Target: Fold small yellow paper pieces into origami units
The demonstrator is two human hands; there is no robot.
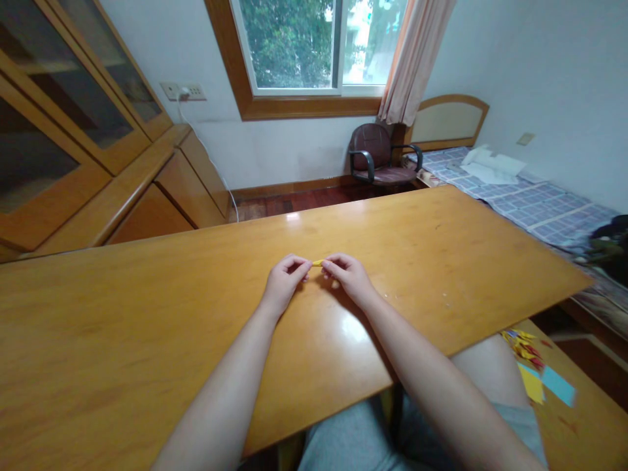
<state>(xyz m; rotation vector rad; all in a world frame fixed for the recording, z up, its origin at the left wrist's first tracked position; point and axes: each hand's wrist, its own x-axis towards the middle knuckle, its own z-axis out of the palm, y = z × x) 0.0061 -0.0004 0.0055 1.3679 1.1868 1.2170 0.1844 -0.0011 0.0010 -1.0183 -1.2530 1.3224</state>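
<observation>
Between my two hands is a small, narrow yellow piece that looks like folded paper (317, 263), just above the wooden table (186, 314). My left hand (287, 281) pinches its left end between thumb and fingertips. At the other end, my right hand (348, 275) grips it the same way, thumb toward me. Both ends of the piece are hidden by the fingers, so only its short middle shows.
On the bench (583, 425) at my right lie a pile of small yellow and red folded pieces (527, 348), a yellow sheet (531, 384) and a light blue sheet (559, 386). Beyond the table stand a brown armchair (373, 154), a bed (534, 206) and a wooden cabinet (132, 196).
</observation>
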